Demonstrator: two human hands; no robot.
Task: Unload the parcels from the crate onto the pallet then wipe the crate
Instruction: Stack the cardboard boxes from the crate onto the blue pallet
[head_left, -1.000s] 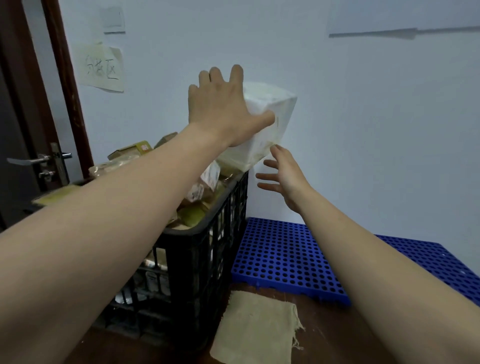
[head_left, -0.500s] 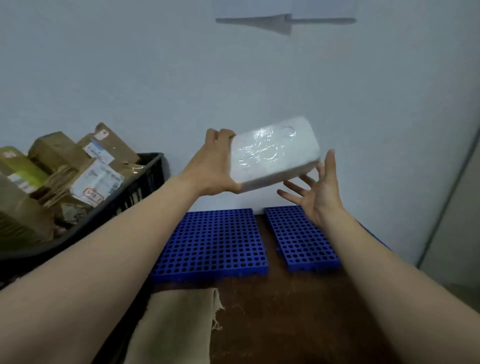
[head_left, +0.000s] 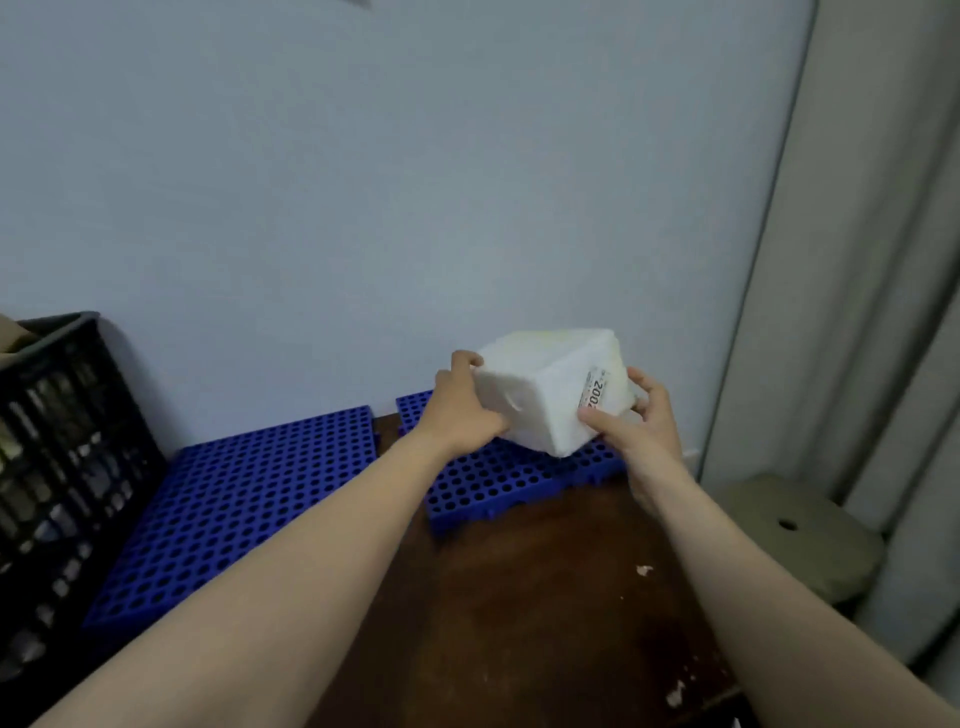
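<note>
Pale wall (head_left: 415, 182) is met by brown floor (head_left: 545, 597). Blue pallet (head_left: 234, 493) is laid along it, with the crate (head_left: 62, 441) at left. Over the pallet's right panel a tilted white parcel (head_left: 545, 395) is gripped by left hand (head_left: 462, 410) and right hand (head_left: 639, 421). Unloading is judged under way; levelling and lowering are called for next.

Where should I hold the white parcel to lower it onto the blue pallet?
By its opposite side faces, a hand from each side, as the left hand and right hand grip it now: the parcel is a broad, tilted block.
</note>
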